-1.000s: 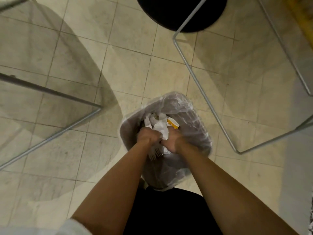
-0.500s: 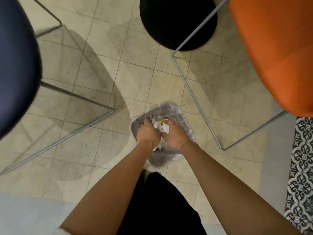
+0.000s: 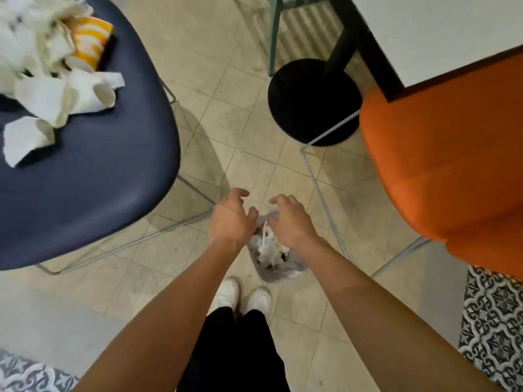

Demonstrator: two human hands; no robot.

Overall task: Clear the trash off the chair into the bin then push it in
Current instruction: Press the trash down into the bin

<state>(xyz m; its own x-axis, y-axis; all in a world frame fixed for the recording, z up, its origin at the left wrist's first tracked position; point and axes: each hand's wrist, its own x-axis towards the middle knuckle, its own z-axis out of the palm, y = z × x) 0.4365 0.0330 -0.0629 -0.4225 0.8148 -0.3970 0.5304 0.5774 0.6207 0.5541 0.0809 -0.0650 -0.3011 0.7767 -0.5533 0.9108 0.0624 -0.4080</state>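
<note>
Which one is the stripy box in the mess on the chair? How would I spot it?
Find the dark blue chair on the left. Its trash pile sits at the seat's far corner. The stripy box lies on the pile's right edge, the only orange-and-white piece among plain white paper.

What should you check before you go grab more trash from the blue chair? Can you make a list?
1. Left hand empty and open: ok.
2. Right hand empty and open: ok.
3. Trash dropped so far sits inside the bin, none seen on the floor around it: ok.
4. Room left in the bin: cannot tell, the hands hide part of it.
5. Blue chair cleared: not ok, crumpled paper and a yellow striped carton lie on the seat.
6. Chair pushed in: not ok, not yet done.
</note>
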